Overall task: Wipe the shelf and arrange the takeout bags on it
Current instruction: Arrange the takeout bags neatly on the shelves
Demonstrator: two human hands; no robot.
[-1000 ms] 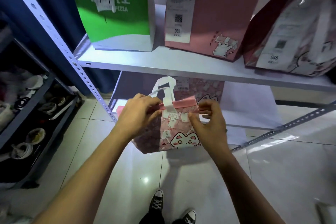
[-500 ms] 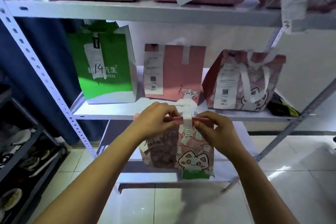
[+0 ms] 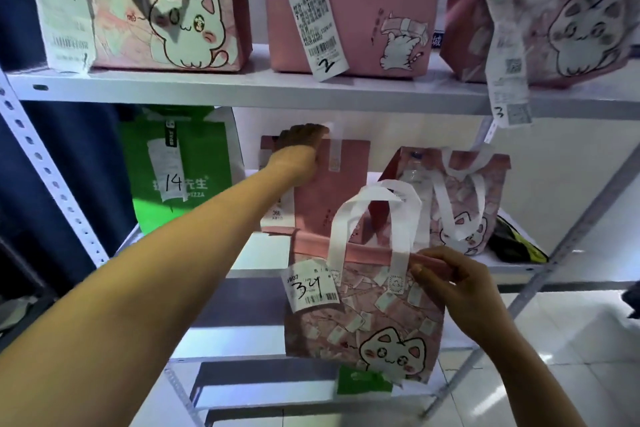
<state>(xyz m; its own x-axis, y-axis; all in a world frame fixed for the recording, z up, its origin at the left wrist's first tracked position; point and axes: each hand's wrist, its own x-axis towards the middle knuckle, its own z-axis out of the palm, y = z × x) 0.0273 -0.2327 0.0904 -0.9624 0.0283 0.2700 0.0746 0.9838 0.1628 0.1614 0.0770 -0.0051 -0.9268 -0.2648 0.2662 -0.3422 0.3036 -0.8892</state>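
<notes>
My right hand (image 3: 457, 284) pinches the top right rim of a pink cat-print takeout bag (image 3: 363, 319) with white handles and a label marked 34, held in the air in front of the middle shelf (image 3: 256, 253). My left hand (image 3: 301, 152) reaches onto that shelf and grips the top edge of a plain pink paper bag (image 3: 343, 194) labelled 366. A green pizza bag (image 3: 187, 166) marked 14 stands to its left, and a pink cat bag with white handles (image 3: 460, 198) to its right.
The upper shelf (image 3: 242, 88) carries three pink cat bags with hanging receipts. A black and yellow item (image 3: 516, 246) lies at the middle shelf's right end. Perforated grey uprights (image 3: 45, 166) frame the rack. A lower shelf (image 3: 242, 333) and tiled floor lie below.
My left hand let go of the cat-print bag and reached up to the plain pink bag on the middle shelf. The held bag rose; my view tilted upward.
</notes>
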